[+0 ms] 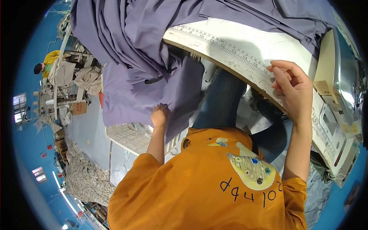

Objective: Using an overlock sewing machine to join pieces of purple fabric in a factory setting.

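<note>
A purple-grey cloth piece (130, 94) hangs at the left of the table and spreads over a white plastic basket (130, 138). My left hand (160, 116) is on this cloth above the basket, its fingers closed on the fabric. More purple fabric (134, 27) lies in folds across the far part of the white worktable (226, 50) and drops over its left end. Raised over the table's near edge, my right hand (293, 86) has its fingers curled in toward the thumb. Whether anything small is between them cannot be made out.
A printed ruler strip (234, 51) runs along the table. A sewing machine (341, 76) stands at the right. Off to the left are a heap of mottled fabric (82, 172), a cardboard box (79, 108) and a person in yellow (50, 59) by piled beige cloth.
</note>
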`<action>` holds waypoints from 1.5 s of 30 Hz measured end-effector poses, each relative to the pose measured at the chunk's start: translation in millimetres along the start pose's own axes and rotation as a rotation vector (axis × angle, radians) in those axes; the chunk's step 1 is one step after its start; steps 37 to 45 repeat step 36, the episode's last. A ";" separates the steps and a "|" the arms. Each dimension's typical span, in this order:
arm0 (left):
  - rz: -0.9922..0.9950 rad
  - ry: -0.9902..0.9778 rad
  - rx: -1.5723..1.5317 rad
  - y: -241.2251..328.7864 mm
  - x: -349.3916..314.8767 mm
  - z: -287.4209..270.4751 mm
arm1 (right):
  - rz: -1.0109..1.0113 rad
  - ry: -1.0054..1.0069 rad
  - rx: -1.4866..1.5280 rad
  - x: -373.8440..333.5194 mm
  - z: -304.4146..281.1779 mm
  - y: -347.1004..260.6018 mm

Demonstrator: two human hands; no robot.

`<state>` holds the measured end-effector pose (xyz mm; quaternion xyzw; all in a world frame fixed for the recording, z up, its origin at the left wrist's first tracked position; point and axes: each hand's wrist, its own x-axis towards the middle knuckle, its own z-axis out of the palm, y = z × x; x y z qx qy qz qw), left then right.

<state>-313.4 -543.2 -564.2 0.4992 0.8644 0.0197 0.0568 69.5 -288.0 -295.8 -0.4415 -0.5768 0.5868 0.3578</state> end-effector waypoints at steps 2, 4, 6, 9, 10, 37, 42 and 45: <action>-0.018 -0.038 0.016 -7.6 4.4 1.9 | -0.007 0.012 -0.017 -1.3 1.1 1.2; 0.162 -0.070 0.111 -13.9 19.4 -0.9 | -0.016 0.026 -0.040 -2.6 1.3 2.3; 0.258 -0.130 0.190 -22.4 29.6 -4.3 | -0.066 0.007 -0.023 -2.1 0.9 5.7; 0.398 -0.231 0.271 -25.1 42.9 -11.5 | -0.081 0.025 -0.109 -0.9 3.9 2.1; 0.440 -0.272 0.271 -20.2 49.8 -16.0 | -0.080 0.033 -0.112 -0.8 3.4 3.3; 0.091 -0.186 0.347 50.2 183.4 2.6 | -0.166 0.046 -0.266 1.1 4.6 -3.2; 0.091 -0.186 0.347 50.2 183.4 2.6 | -0.166 0.046 -0.266 1.1 4.6 -3.2; 0.091 -0.186 0.347 50.2 183.4 2.6 | -0.166 0.046 -0.266 1.1 4.6 -3.2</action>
